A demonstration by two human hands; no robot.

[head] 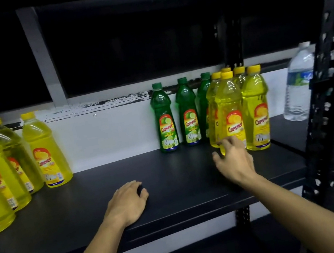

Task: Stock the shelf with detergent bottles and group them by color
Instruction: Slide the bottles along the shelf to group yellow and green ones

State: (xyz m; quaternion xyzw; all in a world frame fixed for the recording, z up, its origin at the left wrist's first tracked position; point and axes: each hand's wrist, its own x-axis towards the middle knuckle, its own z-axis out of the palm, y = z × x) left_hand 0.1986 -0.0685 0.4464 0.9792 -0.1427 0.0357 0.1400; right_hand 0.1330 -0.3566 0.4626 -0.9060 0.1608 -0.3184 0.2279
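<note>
Right grip [234,157]: fingers spread, empty, fingertips at the base of the front yellow plastic detergent bottle [230,111].
Left grip [127,201]: flat, empty, on black shelf [170,176]; three green plastic detergent bottles [164,118] upright behind, more yellow bottles [44,149] far left.

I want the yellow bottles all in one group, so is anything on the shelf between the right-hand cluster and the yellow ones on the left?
Nothing stands on the shelf between them except the left hand, resting flat near the front edge.
</note>
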